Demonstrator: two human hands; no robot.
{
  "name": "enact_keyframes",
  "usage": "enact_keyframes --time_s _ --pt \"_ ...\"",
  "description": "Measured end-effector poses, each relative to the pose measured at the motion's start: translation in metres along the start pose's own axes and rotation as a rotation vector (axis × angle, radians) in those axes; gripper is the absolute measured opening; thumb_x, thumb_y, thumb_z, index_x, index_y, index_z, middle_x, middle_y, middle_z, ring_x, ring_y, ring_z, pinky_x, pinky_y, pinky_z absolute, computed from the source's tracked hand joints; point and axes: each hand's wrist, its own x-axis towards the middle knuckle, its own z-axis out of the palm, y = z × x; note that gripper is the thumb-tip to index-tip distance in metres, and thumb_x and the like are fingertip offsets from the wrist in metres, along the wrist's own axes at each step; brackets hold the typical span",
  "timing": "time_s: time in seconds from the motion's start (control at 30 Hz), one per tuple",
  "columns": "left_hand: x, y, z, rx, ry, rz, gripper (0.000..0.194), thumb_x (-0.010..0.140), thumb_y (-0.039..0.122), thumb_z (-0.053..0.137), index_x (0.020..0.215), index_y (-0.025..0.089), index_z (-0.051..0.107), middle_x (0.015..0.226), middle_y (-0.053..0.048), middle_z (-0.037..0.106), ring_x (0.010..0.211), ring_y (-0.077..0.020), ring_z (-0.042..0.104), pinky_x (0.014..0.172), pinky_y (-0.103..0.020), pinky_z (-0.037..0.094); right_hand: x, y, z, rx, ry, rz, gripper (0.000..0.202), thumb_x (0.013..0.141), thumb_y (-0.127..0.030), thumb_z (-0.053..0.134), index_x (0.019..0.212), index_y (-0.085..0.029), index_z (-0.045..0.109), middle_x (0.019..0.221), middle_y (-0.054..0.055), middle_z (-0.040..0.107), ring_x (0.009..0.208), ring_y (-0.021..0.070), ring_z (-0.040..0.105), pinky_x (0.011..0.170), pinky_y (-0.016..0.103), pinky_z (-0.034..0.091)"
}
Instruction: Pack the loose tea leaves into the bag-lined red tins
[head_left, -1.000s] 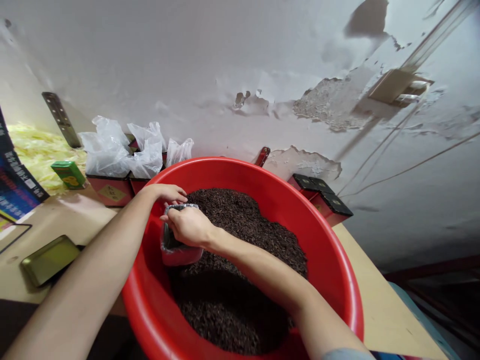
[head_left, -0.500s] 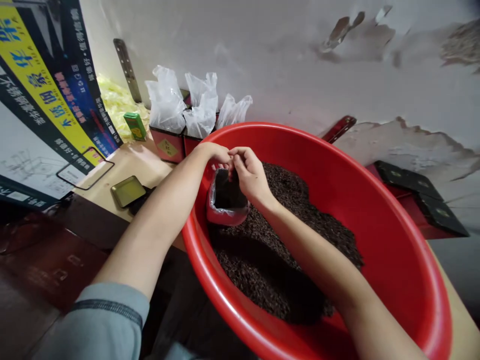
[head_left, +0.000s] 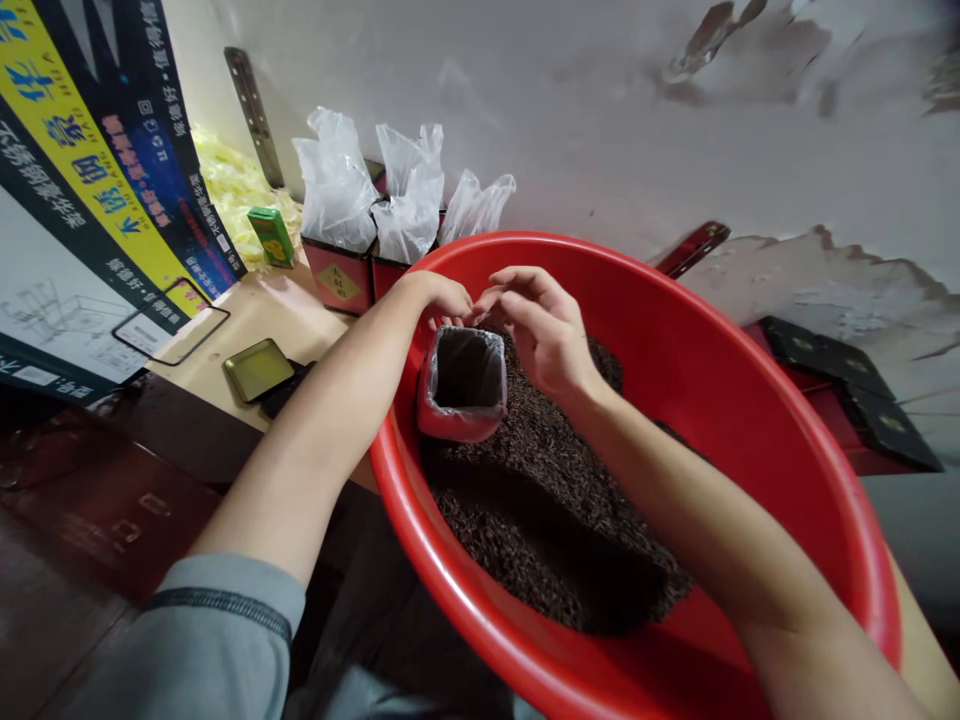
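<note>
The red tin (head_left: 461, 425), lined with clear plastic, sat mouth up on dark dried leaves (head_left: 517, 540) inside the red tub (head_left: 690, 330), against its left wall. The left hand (head_left: 450, 298) bent over the tin's rear rim; whether it grasped anything could not be told. The right hand (head_left: 551, 325) was released, fingers loosely parted, just behind and right of the tin. Along the bench's (head_left: 292, 310) back edge stood bagged tins (head_left: 341, 275); a gold-coloured lid (head_left: 259, 370) lay near its front edge
</note>
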Motion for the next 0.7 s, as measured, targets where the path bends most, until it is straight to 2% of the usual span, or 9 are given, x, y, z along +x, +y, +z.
enact_keyframes --time_s 0.07,0.17,0.27,0.3,0.33,0.4,0.47,0.57,0.7 --pt "0.003 -0.001 0.000 -0.007 0.035 -0.057 0.049 0.079 0.035 0.072 0.126 0.021 0.070 0.113 -0.009 0.073 0.101 -0.0237 0.069 0.087 -0.035 0.055 -0.003 0.003 -0.025 -0.154 0.019 -0.008 0.034 0.097 -0.053 0.055 0.118 -0.026 0.057 0.106 0.006 0.070 0.103 0.0223 0.068 0.098 0.045 0.055" --pt "0.005 0.000 0.001 -0.012 0.051 -0.099 0.061 0.086 0.037 0.068 0.145 0.022 0.060 0.133 -0.012 0.069 0.113 -0.0258 0.068 0.088 -0.034 0.055 -0.024 0.022 -0.062 -0.616 0.032 0.059 0.047 0.098 -0.056 0.051 0.133 -0.024 0.056 0.130 0.013 0.066 0.123 0.0273 0.062 0.112 0.052 0.046" --pt "0.005 0.001 0.002 -0.003 0.036 -0.120 0.061 0.090 0.036 0.065 0.149 0.022 0.056 0.139 -0.013 0.067 0.117 -0.0259 0.067 0.086 -0.031 0.055 -0.064 0.052 -0.078 -1.042 -0.204 0.304 0.073 0.095 -0.062 0.054 0.151 -0.016 0.047 0.155 0.025 0.045 0.144 0.0381 0.044 0.116 0.058 0.040" --pt "0.004 0.001 0.002 0.005 0.023 -0.127 0.062 0.091 0.036 0.065 0.150 0.022 0.055 0.140 -0.013 0.067 0.117 -0.0259 0.067 0.086 -0.031 0.055 -0.079 0.060 -0.077 -1.127 -0.305 0.376 0.078 0.094 -0.064 0.054 0.155 -0.016 0.044 0.159 0.026 0.039 0.147 0.0405 0.040 0.115 0.059 0.041" --pt "0.004 0.001 0.002 0.014 0.019 -0.134 0.063 0.091 0.036 0.065 0.151 0.022 0.054 0.139 -0.013 0.067 0.117 -0.0259 0.067 0.086 -0.031 0.055 -0.091 0.066 -0.073 -1.213 -0.377 0.387 0.078 0.095 -0.065 0.054 0.157 -0.019 0.043 0.162 0.025 0.035 0.150 0.0426 0.035 0.115 0.062 0.039" --pt "0.003 0.001 0.002 0.034 0.034 -0.142 0.063 0.091 0.036 0.064 0.152 0.023 0.054 0.136 -0.012 0.068 0.117 -0.0258 0.067 0.086 -0.031 0.055 -0.109 0.073 -0.063 -1.335 -0.421 0.360 0.069 0.098 -0.062 0.050 0.154 -0.021 0.049 0.162 0.023 0.036 0.147 0.0440 0.037 0.112 0.062 0.042" --pt "0.002 0.001 0.002 0.063 0.059 -0.141 0.063 0.090 0.037 0.064 0.151 0.023 0.055 0.132 -0.011 0.070 0.117 -0.0254 0.067 0.087 -0.030 0.054 -0.116 0.073 -0.054 -1.391 -0.404 0.321 0.059 0.101 -0.057 0.048 0.147 -0.020 0.057 0.153 0.022 0.046 0.135 0.0418 0.047 0.106 0.058 0.047" --pt "-0.001 0.002 0.003 0.123 0.076 -0.140 0.064 0.087 0.043 0.067 0.149 0.026 0.059 0.124 -0.008 0.073 0.116 -0.0251 0.067 0.089 -0.029 0.053 -0.110 0.070 -0.051 -1.394 -0.394 0.295 0.046 0.103 -0.047 0.049 0.133 -0.017 0.066 0.135 0.020 0.058 0.121 0.0361 0.055 0.101 0.050 0.051" --pt "-0.005 0.004 0.005 0.141 0.111 -0.142 0.070 0.083 0.047 0.069 0.149 0.026 0.058 0.120 -0.007 0.074 0.113 -0.0250 0.067 0.088 -0.029 0.052 -0.101 0.071 -0.059 -1.346 -0.456 0.262 0.037 0.105 -0.038 0.047 0.123 -0.013 0.068 0.121 0.017 0.065 0.115 0.0305 0.060 0.103 0.041 0.050"
